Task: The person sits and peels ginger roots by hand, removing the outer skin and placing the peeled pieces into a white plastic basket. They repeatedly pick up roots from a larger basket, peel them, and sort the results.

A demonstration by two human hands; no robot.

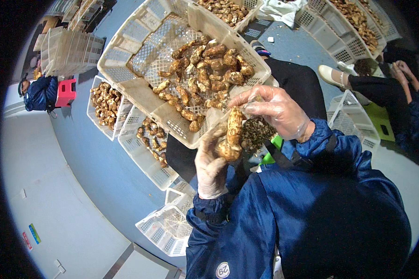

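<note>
My left hand (211, 167), in a thin clear glove, is closed around the thick lower end of a brown mushroom (234, 129) with a pale, scaly stem. The mushroom stands roughly upright in it. At the mushroom's top is my right hand (276, 110), also gloved, its thumb and forefinger pinched together; whether a small thing is between them cannot be told. Just beyond both hands is a white plastic crate (136, 89) with many similar mushrooms (202, 75) lying in it. Below my right hand shows a heap of dark trimmings (256, 134).
Crates of mushrooms stand at the left (106, 104), below it (146, 146) and at the top right (321, 28). An emptier crate (167, 226) lies lower left. A person (405, 76) sits at the right, another (40, 92) at the far left near stacked crates (70, 52).
</note>
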